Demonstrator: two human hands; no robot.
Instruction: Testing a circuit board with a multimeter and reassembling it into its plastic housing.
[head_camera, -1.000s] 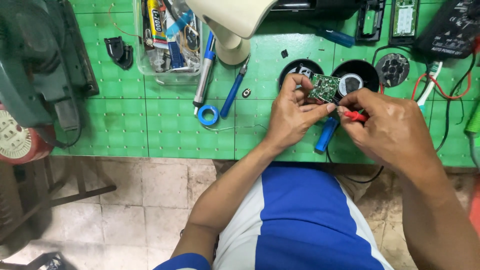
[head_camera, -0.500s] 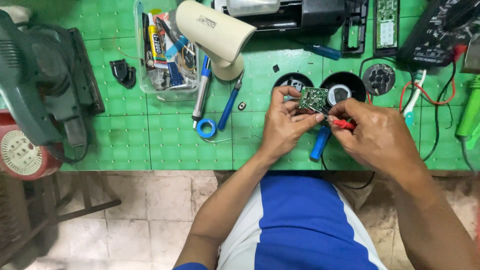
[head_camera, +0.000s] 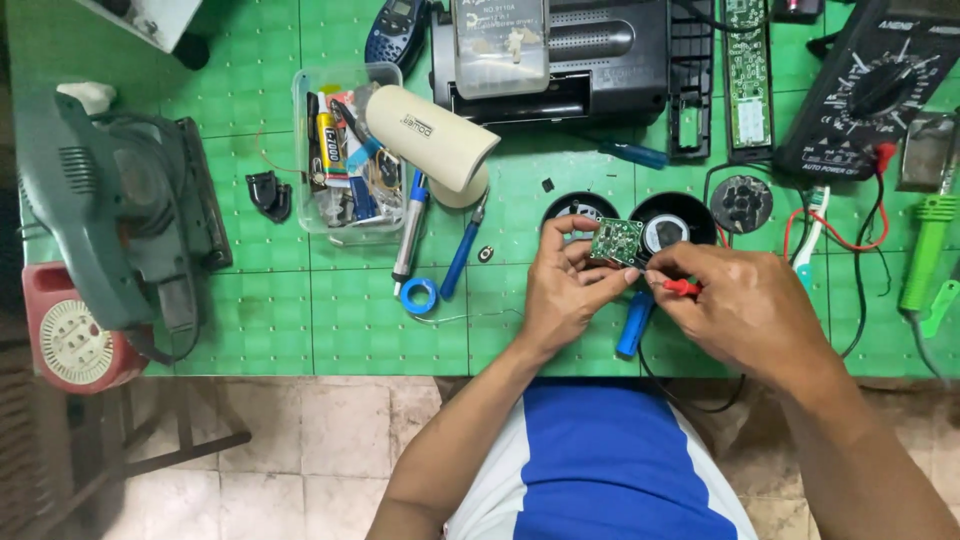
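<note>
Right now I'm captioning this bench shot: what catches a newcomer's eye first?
Centre stage, the left hand holds up a small green circuit board while the right hand brings a red-handled tool to it. Behind them on the green mat lies a cream torch.

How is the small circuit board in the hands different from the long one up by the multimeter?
The small circuit board is squarish and pinched in the left hand; the long circuit board is a narrow strip lying untouched on the green mat. The small one is far shorter. Both are green.
</note>
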